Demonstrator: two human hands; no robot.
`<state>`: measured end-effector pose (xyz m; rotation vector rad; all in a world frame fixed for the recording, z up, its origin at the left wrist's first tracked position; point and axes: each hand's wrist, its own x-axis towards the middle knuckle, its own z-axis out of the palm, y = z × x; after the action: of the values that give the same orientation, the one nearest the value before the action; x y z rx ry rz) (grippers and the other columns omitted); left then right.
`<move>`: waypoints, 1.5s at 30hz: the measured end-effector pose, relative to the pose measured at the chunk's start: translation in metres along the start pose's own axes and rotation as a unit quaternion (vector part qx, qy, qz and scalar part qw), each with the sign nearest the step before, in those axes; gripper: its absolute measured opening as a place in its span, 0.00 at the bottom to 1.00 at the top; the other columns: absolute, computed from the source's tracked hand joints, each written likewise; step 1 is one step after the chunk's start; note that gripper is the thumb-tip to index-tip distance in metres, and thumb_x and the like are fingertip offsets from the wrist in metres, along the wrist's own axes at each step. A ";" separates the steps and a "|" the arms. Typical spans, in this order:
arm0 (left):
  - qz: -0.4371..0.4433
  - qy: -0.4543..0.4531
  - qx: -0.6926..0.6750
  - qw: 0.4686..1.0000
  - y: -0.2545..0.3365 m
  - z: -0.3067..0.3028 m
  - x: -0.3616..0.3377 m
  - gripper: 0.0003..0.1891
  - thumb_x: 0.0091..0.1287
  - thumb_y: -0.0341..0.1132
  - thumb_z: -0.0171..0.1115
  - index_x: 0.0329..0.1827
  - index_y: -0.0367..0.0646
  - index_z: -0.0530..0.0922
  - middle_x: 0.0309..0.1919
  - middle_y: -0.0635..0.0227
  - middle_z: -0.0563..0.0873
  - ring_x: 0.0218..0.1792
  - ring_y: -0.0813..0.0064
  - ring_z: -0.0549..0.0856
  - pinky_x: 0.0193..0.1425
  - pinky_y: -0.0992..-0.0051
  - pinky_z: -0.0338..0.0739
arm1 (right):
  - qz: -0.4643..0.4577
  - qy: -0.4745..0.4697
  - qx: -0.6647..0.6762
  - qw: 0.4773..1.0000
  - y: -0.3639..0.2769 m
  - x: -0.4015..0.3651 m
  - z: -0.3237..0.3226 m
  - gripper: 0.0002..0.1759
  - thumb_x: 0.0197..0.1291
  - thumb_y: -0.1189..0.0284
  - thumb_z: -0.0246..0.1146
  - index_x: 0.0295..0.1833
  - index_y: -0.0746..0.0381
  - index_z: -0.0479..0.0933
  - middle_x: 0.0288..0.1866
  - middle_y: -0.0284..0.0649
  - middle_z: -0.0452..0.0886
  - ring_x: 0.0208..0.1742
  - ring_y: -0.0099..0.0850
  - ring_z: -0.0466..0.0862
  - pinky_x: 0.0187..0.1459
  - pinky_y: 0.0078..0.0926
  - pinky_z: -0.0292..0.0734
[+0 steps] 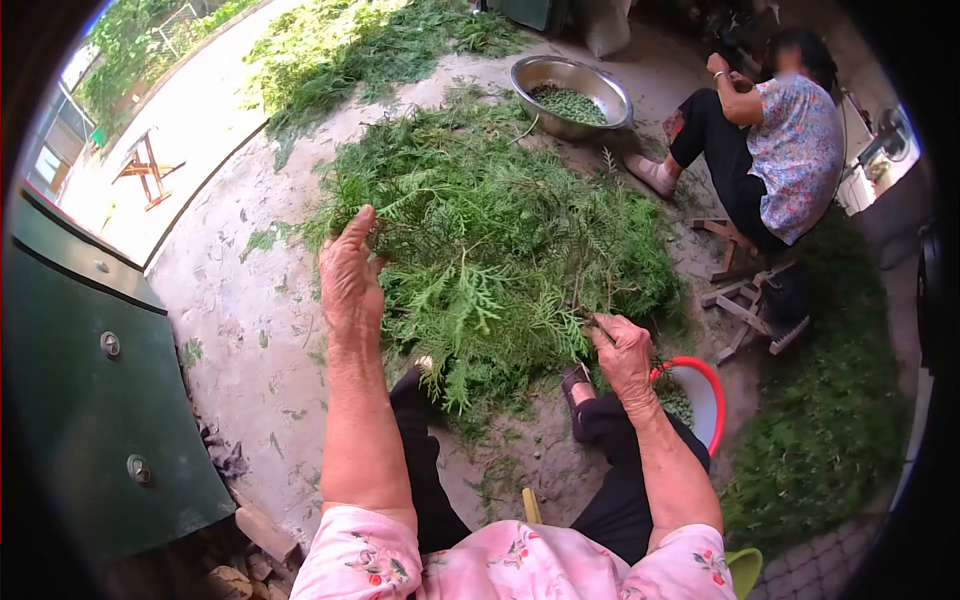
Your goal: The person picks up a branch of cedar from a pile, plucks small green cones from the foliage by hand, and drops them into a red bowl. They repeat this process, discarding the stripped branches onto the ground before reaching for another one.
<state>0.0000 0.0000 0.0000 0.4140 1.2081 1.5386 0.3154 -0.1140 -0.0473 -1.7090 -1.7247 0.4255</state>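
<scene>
A big heap of green cypress-like branches (500,230) lies on the bare ground in front of me. My left hand (350,275) reaches out over the heap's left edge, fingers together and extended, touching the sprigs. My right hand (620,350) grips a thin twig at the heap's near right edge. Beside that hand stands a red-rimmed basin (712,385) with small green bits inside. My dark-trousered legs and shoes show below the heap.
A metal bowl (572,92) of green seeds sits at the far side. Another person (770,140) sits at the upper right near small wooden stools (745,295). More greenery (830,420) lies at right and far back. A green metal door (90,380) stands at left.
</scene>
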 end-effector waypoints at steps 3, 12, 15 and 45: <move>0.022 -0.018 0.009 1.000 0.004 0.003 -0.002 0.35 0.59 0.37 0.66 0.68 0.43 0.59 0.58 0.62 0.73 0.57 0.66 0.73 0.64 0.57 0.56 | -0.002 0.032 -0.055 0.998 -0.007 0.010 -0.014 0.10 0.51 0.69 0.65 0.39 0.61 0.81 0.34 0.45 0.81 0.35 0.44 0.80 0.35 0.36 0.74; 0.233 0.077 0.051 0.968 -0.002 0.014 -0.005 0.19 0.64 0.31 0.60 0.57 0.37 0.70 0.47 0.63 0.78 0.45 0.78 0.77 0.46 0.79 0.69 | 0.016 0.030 -0.098 0.995 0.009 0.017 -0.019 0.13 0.49 0.68 0.66 0.39 0.64 0.81 0.33 0.47 0.82 0.35 0.45 0.81 0.37 0.35 0.74; 0.267 0.026 0.059 0.962 0.004 0.022 -0.024 0.13 0.64 0.36 0.61 0.48 0.41 0.76 0.34 0.68 0.84 0.31 0.83 0.81 0.36 0.83 0.71 | 0.067 -0.003 -0.093 0.993 -0.001 0.021 -0.020 0.12 0.49 0.67 0.66 0.39 0.63 0.81 0.31 0.48 0.81 0.34 0.45 0.81 0.36 0.35 0.74; 0.128 -0.395 0.630 0.656 -0.075 0.070 -0.081 0.18 0.61 0.46 0.56 0.48 0.44 0.78 0.33 0.54 0.84 0.39 0.53 0.82 0.41 0.60 0.75 | 0.253 -0.192 0.320 0.893 0.007 0.049 -0.039 0.15 0.64 0.63 0.56 0.35 0.67 0.75 0.13 0.36 0.73 0.06 0.16 0.59 0.10 0.16 0.51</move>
<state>0.1221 -0.0457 -0.0078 1.9972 1.3012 0.2695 0.3493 -0.0747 -0.0126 -1.5981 -1.1350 1.4735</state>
